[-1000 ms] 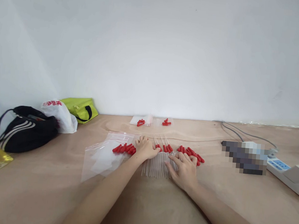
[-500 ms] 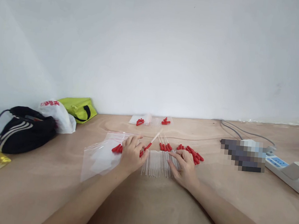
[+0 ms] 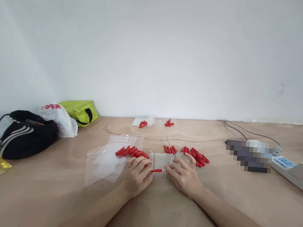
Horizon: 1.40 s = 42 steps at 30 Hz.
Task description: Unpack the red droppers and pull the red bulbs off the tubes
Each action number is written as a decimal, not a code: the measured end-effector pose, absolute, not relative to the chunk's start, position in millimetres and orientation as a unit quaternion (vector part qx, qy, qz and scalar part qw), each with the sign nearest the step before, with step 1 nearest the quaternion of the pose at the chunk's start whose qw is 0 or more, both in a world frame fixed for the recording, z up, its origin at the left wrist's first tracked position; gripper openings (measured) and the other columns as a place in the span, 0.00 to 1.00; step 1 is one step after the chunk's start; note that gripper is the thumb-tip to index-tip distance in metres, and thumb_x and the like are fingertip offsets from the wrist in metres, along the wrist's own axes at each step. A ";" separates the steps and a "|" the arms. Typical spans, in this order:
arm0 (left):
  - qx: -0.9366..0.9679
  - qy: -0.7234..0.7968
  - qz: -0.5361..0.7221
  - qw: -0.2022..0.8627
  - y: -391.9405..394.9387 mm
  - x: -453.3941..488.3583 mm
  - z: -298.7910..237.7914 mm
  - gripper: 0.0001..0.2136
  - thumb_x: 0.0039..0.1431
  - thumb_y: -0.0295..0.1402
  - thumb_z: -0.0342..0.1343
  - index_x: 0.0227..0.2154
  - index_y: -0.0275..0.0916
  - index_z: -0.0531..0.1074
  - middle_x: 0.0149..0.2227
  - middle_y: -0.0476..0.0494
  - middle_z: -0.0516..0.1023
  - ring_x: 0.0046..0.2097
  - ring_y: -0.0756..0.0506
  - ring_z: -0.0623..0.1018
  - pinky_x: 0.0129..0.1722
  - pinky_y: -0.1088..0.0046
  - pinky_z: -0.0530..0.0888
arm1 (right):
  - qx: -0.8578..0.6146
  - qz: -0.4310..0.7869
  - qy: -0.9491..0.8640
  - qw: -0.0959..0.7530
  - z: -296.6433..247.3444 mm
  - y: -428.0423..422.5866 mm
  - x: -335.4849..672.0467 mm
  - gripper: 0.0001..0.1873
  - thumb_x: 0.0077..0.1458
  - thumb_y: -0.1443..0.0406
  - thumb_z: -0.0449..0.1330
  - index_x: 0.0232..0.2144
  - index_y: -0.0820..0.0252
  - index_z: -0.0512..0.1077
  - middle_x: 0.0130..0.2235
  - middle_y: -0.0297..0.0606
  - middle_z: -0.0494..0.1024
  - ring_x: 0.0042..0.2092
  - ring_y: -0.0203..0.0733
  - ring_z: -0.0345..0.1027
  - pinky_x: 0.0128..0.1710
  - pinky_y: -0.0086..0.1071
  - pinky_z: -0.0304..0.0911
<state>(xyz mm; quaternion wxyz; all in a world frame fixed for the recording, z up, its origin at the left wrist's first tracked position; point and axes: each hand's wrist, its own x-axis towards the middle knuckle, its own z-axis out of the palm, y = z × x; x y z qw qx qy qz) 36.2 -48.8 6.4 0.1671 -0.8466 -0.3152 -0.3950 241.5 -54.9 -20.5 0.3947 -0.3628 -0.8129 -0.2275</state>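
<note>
Between my hands a red rubber bulb (image 3: 157,170) lies level, with a short piece of clear glass tube showing at its right end. The fingers of my left hand (image 3: 138,176) pinch the bulb's left end. My right hand (image 3: 183,173) has its thumb and forefinger closed on the tube side; most of that tube is hidden. Beneath the fingers, a row of clear glass tubes (image 3: 160,160) lies side by side. Red bulbs (image 3: 134,151) are heaped beyond my left hand, and more red bulbs (image 3: 197,156) beyond my right. Several droppers (image 3: 170,149) with red bulbs lie behind the row, tips pointing away.
Clear zip bags (image 3: 102,162) lie flat at the left. Small bags with red pieces (image 3: 143,124) rest by the wall. A black bag (image 3: 27,138), a white plastic bag (image 3: 60,119) and a green bag (image 3: 81,111) stand far left. A power strip (image 3: 285,162) with cables is at the right.
My left hand has come nearer to me, and the upward-tilted dropper beside it no longer shows there. A level red bulb is now between my hands. My right hand has shifted slightly nearer to me.
</note>
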 end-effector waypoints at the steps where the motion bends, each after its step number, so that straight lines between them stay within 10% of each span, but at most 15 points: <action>1: -0.849 -0.315 -0.392 0.163 -48.7 35.9 6.8 0.06 0.55 0.31 0.51 0.26 0.40 0.70 0.33 0.47 0.76 0.40 0.45 0.71 0.41 0.66 0.63 | -0.362 -0.225 -0.816 0.391 -21.1 -55.0 240.7 0.08 0.52 0.70 0.55 0.35 0.56 0.70 0.25 0.29 0.73 0.36 0.34 0.64 0.53 0.47 0.36; 7: -0.881 -0.274 -0.361 0.135 -46.7 38.5 4.6 0.10 0.59 0.37 0.47 0.36 0.42 0.70 0.41 0.46 0.75 0.47 0.44 0.70 0.49 0.61 0.58 | -0.355 -0.192 -0.821 0.404 -18.5 -61.6 234.7 0.07 0.52 0.68 0.53 0.34 0.56 0.70 0.24 0.29 0.71 0.34 0.34 0.62 0.50 0.45 0.38; 29: -0.895 -0.256 -0.350 0.101 -55.7 34.5 8.6 0.10 0.59 0.28 0.46 0.24 0.40 0.69 0.26 0.51 0.76 0.35 0.50 0.73 0.46 0.65 0.61 | -0.324 -0.190 -0.831 0.411 -13.0 -69.7 239.0 0.08 0.53 0.67 0.51 0.28 0.56 0.70 0.20 0.26 0.68 0.30 0.32 0.61 0.49 0.43 0.40; 42: -0.744 -0.442 -0.479 0.147 -33.0 -17.0 5.2 0.10 0.58 0.29 0.44 0.39 0.37 0.69 0.36 0.42 0.65 0.37 0.47 0.71 0.36 0.71 0.71 | -0.488 -0.173 -0.725 0.455 -14.0 -56.2 260.8 0.11 0.54 0.66 0.51 0.37 0.54 0.73 0.21 0.31 0.70 0.29 0.34 0.61 0.43 0.36 0.46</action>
